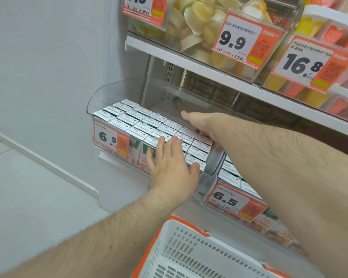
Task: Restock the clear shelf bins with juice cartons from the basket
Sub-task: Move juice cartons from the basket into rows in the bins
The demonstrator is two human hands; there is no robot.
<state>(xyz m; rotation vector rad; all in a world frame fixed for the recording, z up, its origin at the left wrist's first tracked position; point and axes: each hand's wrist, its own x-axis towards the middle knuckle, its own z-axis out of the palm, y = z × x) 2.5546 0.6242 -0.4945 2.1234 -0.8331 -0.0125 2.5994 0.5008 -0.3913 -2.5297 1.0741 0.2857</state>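
Right hand (204, 127) is reaching over the clear bin (100, 93) from 4 o'clock, forearm running diagonally down to the frame's right edge, thumb stretched out toward 10 o'clock over the bare rear floor of the bin. Its fingers wrap down around the rightmost juice cartons (201, 146) at the bin's right wall; looks like a grip on that end carton, though the fingertips are hidden behind the pack. Left hand (172, 167) comes in from 7 o'clock, fingers straight and spread, flat against the bin's front face and the front carton row, thumb at the lower right near the bin's corner; it holds nothing, reads as bracing. Carton block (141, 123) fills the front of the bin in tight rows, with its long axis running 10 to 4 o'clock along the bin front. Open space sits behind it at 12 to 1 o'clock from the right hand. So right hand is the nearer one to the gap and the end carton; likely move is seating or squaring that last column against the wall. White basket (189, 255) with orange rim sits directly below at 6 o'clock, and no cartons show in its visible part. Neighbouring bin (237, 199) at 4 o'clock is also stocked.
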